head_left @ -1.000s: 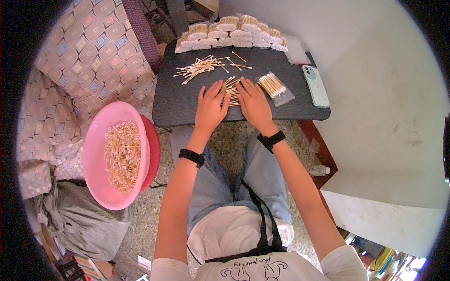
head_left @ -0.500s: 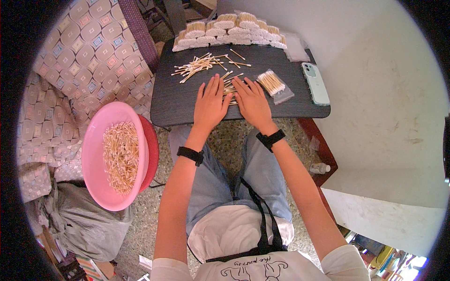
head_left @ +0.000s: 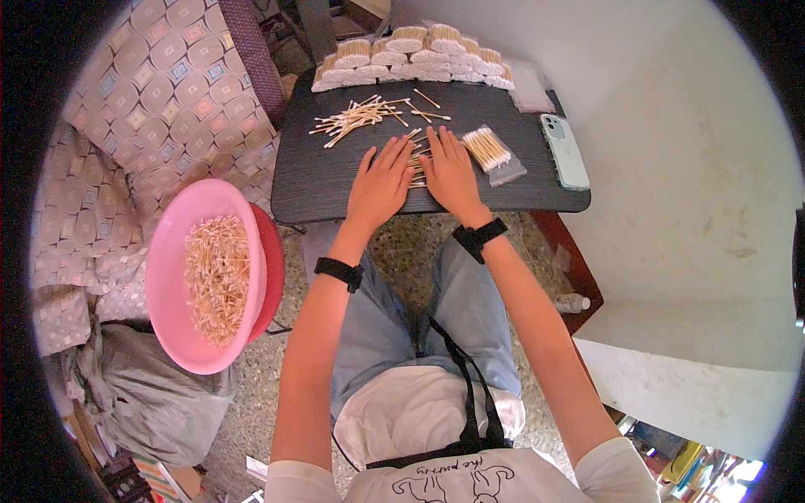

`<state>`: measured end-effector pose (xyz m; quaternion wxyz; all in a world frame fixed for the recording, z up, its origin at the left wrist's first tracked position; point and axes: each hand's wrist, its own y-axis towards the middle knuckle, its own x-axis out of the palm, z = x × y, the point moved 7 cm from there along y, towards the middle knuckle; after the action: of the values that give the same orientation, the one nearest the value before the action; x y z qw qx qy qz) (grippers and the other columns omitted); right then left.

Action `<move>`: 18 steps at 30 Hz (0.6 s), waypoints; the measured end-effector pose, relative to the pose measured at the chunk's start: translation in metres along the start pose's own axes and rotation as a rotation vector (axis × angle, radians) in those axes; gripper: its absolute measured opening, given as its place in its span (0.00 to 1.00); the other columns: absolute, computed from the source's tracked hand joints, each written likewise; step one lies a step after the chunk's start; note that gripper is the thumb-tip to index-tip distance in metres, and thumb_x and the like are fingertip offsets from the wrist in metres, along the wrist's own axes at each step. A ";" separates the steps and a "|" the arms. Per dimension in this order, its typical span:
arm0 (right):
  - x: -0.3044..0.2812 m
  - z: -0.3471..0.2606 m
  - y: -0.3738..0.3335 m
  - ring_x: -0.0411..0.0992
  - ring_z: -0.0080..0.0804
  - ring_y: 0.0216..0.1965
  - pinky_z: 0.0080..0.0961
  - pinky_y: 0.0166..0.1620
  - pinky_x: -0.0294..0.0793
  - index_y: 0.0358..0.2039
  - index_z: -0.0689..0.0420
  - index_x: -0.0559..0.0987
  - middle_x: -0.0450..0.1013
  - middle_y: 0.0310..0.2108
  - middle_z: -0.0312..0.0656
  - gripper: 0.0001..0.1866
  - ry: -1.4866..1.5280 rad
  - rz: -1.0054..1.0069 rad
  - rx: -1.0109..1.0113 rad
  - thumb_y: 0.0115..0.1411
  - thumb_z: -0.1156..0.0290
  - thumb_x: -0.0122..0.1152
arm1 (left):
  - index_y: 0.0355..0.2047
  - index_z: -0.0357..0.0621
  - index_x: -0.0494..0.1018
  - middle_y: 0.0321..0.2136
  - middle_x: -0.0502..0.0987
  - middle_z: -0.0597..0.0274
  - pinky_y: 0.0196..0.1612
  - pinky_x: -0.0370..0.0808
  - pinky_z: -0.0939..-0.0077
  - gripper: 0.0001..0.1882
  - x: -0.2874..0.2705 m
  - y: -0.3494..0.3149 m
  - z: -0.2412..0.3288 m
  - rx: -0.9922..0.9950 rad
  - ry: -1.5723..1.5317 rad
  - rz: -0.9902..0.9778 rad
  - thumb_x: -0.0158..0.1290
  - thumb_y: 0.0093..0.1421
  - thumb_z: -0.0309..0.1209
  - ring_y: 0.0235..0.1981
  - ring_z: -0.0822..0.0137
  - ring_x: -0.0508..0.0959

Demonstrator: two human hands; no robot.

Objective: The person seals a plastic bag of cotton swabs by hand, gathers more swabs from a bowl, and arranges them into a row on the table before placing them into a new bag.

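Pale wall: A scuffed wall [head_left: 671,168] rises to the right of the hands.
Patterned fabric: Cloth printed with rounded shapes and small squares [head_left: 159,75] drapes the area to the left of the hands.
Black table: A dark-topped table [head_left: 310,180] with rounded corners spreads beneath both hands.
Pink basin: A plastic basin [head_left: 172,277], on a red stool [head_left: 272,268], sits left of and nearer the person than the hands, a heap of loose cotton swabs [head_left: 218,281] inside.
Packed stock: Bagged swab bundles [head_left: 411,59] stand piled in tiers at the table's far edge, beyond the hands.
Left hand: The left hand [head_left: 381,180] reaches over the table, back upward, fingers extended and not clenched, alongside the swabs.
Right hand: The right hand [head_left: 453,176] faces it, fingers likewise straight and unclenched.
Phone: A pale-cased smartphone [head_left: 564,152] lies at the table's edge, right of the hands.
Single packet: A clear bag of swabs [head_left: 486,149] rests just right of the right hand.
Scattered swabs: A loose pile of swabs [head_left: 356,121] lies just beyond the left hand.
Swabs at hand: A small group of wooden-stemmed cotton swabs [head_left: 418,168] lies on the tabletop between the two hands, partly hidden by the fingers.
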<state>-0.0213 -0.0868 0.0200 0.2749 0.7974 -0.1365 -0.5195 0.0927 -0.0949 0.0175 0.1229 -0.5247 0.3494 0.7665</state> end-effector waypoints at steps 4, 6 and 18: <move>0.016 0.003 0.014 0.58 0.54 0.57 0.42 0.58 0.57 0.58 0.63 0.60 0.60 0.57 0.54 0.24 0.268 -0.122 0.078 0.62 0.69 0.47 | 0.58 0.40 0.59 0.60 0.60 0.59 0.63 0.52 0.62 0.24 -0.008 -0.002 -0.005 -0.048 0.041 0.156 0.35 0.66 0.39 0.62 0.62 0.58; 0.016 0.002 0.019 0.58 0.54 0.57 0.43 0.59 0.57 0.57 0.64 0.60 0.61 0.56 0.56 0.24 0.340 -0.068 0.040 0.61 0.69 0.47 | 0.58 0.40 0.59 0.60 0.60 0.58 0.63 0.51 0.62 0.24 -0.004 -0.002 -0.008 -0.062 0.033 0.115 0.35 0.66 0.39 0.62 0.61 0.58; 0.001 -0.006 0.019 0.65 0.51 0.48 0.39 0.51 0.64 0.52 0.62 0.67 0.66 0.44 0.54 0.20 0.279 -0.169 -0.087 0.58 0.79 0.46 | 0.57 0.41 0.60 0.57 0.64 0.55 0.63 0.52 0.62 0.24 -0.005 0.001 -0.018 -0.153 -0.233 0.049 0.38 0.65 0.40 0.61 0.58 0.60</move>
<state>-0.0142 -0.1006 0.0326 0.2810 0.8577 -0.0069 -0.4304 0.1071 -0.1069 0.0182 0.1038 -0.4313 0.2860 0.8494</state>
